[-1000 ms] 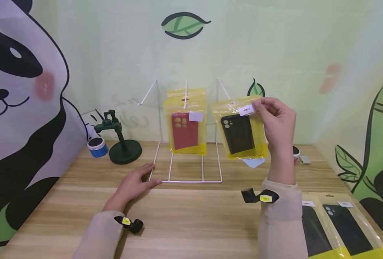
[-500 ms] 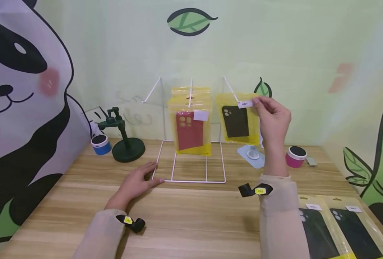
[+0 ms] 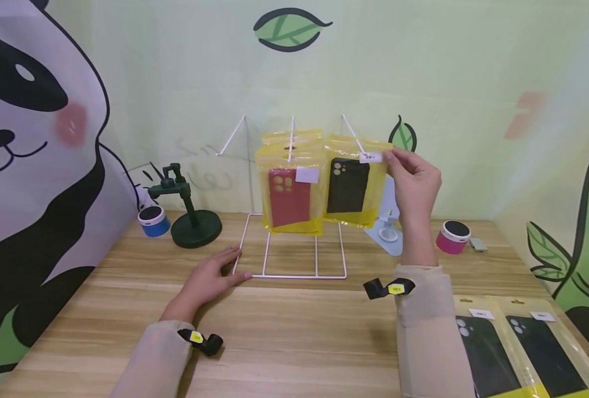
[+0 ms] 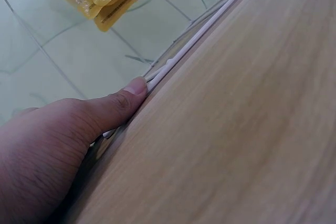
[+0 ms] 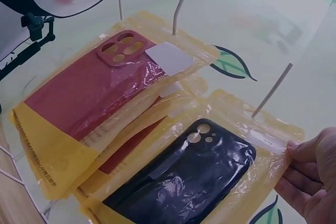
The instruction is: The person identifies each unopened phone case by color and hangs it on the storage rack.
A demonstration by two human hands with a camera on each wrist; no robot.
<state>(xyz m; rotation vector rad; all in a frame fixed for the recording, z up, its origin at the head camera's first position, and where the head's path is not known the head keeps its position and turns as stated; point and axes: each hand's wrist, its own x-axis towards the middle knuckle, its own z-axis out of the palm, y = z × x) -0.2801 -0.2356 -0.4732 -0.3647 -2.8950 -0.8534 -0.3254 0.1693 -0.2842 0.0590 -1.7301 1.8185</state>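
My right hand [image 3: 414,179] pinches the upper right edge of a yellow clear-front bag holding a black phone case [image 3: 348,185]. The bag is at the right prong [image 5: 273,90] of a white wire display rack [image 3: 299,276]; this prong sticks out in front of the bag's top edge. On the middle prong hang several bags, the front one with a red phone case [image 3: 289,196]. My left hand [image 3: 207,282] rests on the front left corner of the rack's base. Its thumb [image 4: 123,103] lies on the front bar in the left wrist view.
Two more bagged black cases [image 3: 545,354] lie at the table's front right. A dark green stand [image 3: 195,226] and a blue round jar [image 3: 153,221] are at the left. Behind my right wrist stand a pale blue holder [image 3: 388,235] and a pink jar [image 3: 452,237].
My right hand has brought the black-case bag back and leftward onto the right prong's line, beside the red-case bags. The left hand stays on the rack's base.
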